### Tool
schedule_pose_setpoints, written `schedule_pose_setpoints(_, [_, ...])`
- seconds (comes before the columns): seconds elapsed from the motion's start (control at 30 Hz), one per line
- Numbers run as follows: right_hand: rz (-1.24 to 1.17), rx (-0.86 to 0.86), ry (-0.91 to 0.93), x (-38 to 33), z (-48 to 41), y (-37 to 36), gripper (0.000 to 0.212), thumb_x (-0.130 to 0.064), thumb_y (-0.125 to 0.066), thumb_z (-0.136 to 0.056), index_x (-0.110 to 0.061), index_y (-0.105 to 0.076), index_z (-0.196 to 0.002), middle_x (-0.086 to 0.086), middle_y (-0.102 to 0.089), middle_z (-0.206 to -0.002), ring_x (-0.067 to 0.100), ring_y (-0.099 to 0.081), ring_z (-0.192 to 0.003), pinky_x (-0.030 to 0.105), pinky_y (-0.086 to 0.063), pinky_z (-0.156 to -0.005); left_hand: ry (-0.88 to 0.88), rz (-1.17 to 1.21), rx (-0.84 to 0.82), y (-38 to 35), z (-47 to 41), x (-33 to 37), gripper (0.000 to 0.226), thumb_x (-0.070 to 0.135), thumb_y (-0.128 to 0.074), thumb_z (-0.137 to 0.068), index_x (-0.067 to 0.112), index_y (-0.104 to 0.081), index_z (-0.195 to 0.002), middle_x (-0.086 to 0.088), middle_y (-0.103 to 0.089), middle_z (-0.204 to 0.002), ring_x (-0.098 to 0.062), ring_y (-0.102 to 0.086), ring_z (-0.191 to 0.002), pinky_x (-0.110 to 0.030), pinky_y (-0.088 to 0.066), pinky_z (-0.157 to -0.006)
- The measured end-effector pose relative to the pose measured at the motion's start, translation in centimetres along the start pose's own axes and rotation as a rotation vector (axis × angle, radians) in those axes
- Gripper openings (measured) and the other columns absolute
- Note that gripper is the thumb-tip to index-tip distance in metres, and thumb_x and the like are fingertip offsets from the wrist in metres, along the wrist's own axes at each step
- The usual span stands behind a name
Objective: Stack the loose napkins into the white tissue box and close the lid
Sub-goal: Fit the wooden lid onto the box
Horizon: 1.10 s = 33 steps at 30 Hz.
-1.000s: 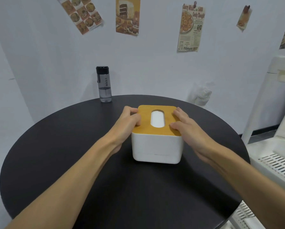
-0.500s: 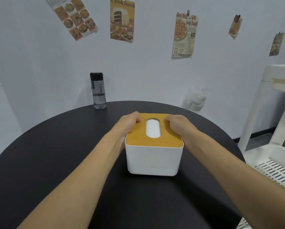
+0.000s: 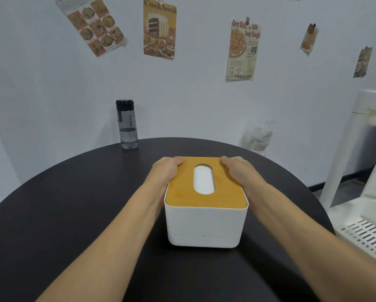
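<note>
In the head view, the white tissue box stands at the centre of the frame on the dark round table, squarely between the two forearms. Its wooden lid looks seated flush inside the rim, and white napkins show through the oval slot, whose long axis runs from lower to upper frame. The left hand clasps the lid's left edge, fingers curled over the far left corner. The right hand mirrors it on the right edge and far right corner. Both hands sit equally close, one on each side, so any last press or release would likely be symmetrical, and the task seems almost finished. A water bottle stands at the table's far edge, upper left, and a white rack fills the right border.
</note>
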State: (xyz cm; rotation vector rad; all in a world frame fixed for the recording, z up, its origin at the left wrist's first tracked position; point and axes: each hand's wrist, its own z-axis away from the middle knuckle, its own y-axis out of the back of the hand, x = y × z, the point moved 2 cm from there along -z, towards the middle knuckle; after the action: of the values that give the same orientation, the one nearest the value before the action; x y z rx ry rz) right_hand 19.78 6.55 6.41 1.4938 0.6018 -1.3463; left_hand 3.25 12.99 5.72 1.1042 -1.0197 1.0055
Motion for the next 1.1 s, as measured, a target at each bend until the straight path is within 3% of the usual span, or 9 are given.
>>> schedule_pose_setpoints(0.23, [0.061,-0.004,-0.004,0.3,-0.9,0.2,0.040,-0.041,-0.043,-0.105,-0.014,-0.051,-0.133,-0.002,-0.052,-0.093,0.010,-0.049,-0.072,0.030,-0.037,-0.065,0.054,0.238,0.028,-0.2,1.7,-0.8,0.019,0.026,-0.056,-0.102,0.014,-0.059,-0.116,-0.005,-0.067,-0.094,-0.018,-0.066,-0.072,-0.022,-0.049,-0.041])
schedule_pose_setpoints(0.3, [0.067,-0.041,0.045,0.4,-1.0,0.5,0.034,-0.040,-0.046,-0.104,-0.018,-0.055,-0.128,-0.001,-0.060,-0.105,0.013,-0.057,-0.084,0.031,-0.043,-0.071,0.024,0.321,0.047,-0.4,2.5,-1.1,0.015,0.019,-0.055,-0.102,0.015,-0.062,-0.113,-0.006,-0.068,-0.098,-0.020,-0.068,-0.078,-0.027,-0.058,-0.050])
schedule_pose_setpoints(0.37, [0.087,-0.083,0.106,0.2,-1.2,0.8,0.027,-0.039,-0.048,-0.104,-0.024,-0.058,-0.124,0.002,-0.061,-0.127,0.014,-0.059,-0.097,0.031,-0.047,-0.080,-0.029,0.357,0.068,-0.9,3.2,-1.4,0.019,0.014,-0.052,-0.101,0.020,-0.067,-0.111,-0.007,-0.068,-0.105,-0.024,-0.070,-0.094,-0.041,-0.063,-0.079])
schedule_pose_setpoints(0.47, [0.309,-0.139,0.169,-0.3,-0.3,1.5,0.045,-0.046,-0.052,-0.100,-0.026,-0.048,-0.140,0.000,-0.051,-0.143,0.019,-0.055,-0.119,0.029,-0.044,-0.090,-0.094,0.365,0.145,-1.2,4.4,-1.5,0.026,0.008,-0.049,-0.099,0.020,-0.069,-0.110,-0.006,-0.068,-0.104,-0.023,-0.068,-0.094,-0.046,-0.060,-0.089])
schedule_pose_setpoints(0.67, [0.451,-0.275,0.179,1.7,3.8,4.1,0.045,-0.057,-0.068,-0.085,-0.024,-0.061,-0.115,-0.005,-0.069,-0.109,0.013,-0.068,-0.097,0.030,-0.055,-0.086,-0.109,0.353,0.198,-1.6,6.3,-1.6,0.021,0.006,-0.047,-0.095,0.021,-0.062,-0.094,0.002,-0.064,-0.096,-0.016,-0.062,-0.089,-0.036,-0.058,-0.078])
schedule_pose_setpoints(0.73, [0.447,-0.326,0.244,1.5,4.3,4.8,0.043,-0.058,-0.068,-0.083,-0.030,-0.065,-0.116,-0.010,-0.071,-0.107,0.009,-0.069,-0.096,0.025,-0.054,-0.081,-0.106,0.258,0.143,-0.7,6.7,-1.6,0.010,0.008,-0.053,-0.093,0.015,-0.060,-0.090,0.003,-0.057,-0.083,-0.013,-0.053,-0.076,-0.028,-0.045,-0.065])
schedule_pose_setpoints(0.87, [0.543,-0.482,0.318,0.3,4.2,5.6,0.046,-0.060,-0.061,-0.083,-0.046,-0.061,-0.128,-0.022,-0.069,-0.117,0.002,-0.068,-0.101,0.020,-0.053,-0.085,-0.062,0.174,-0.099,1.6,7.1,-1.8,0.005,0.010,-0.061,-0.094,0.014,-0.063,-0.093,-0.001,-0.057,-0.079,-0.014,-0.052,-0.074,-0.030,-0.043,-0.071])
schedule_pose_setpoints(1.03, [0.655,-0.574,0.411,-0.5,4.3,5.3,0.054,-0.057,-0.060,-0.086,-0.044,-0.052,-0.138,-0.025,-0.061,-0.128,0.004,-0.060,-0.116,0.022,-0.052,-0.091,0.004,0.289,-0.355,2.2,7.5,-1.9,0.041,0.009,-0.052,-0.094,0.020,-0.058,-0.133,-0.010,-0.062,-0.125,-0.023,-0.061,-0.103,-0.035,-0.050,-0.087])
schedule_pose_setpoints(1.1, [0.703,-0.637,0.423,-0.8,4.7,4.9,0.059,-0.057,-0.059,-0.085,-0.045,-0.048,-0.142,-0.025,-0.057,-0.134,0.004,-0.057,-0.121,0.027,-0.049,-0.100,0.031,0.306,-0.376,1.6,8.0,-1.9,0.039,0.015,-0.051,-0.095,0.017,-0.057,-0.134,-0.011,-0.062,-0.128,-0.025,-0.064,-0.105,-0.037,-0.052,-0.087])
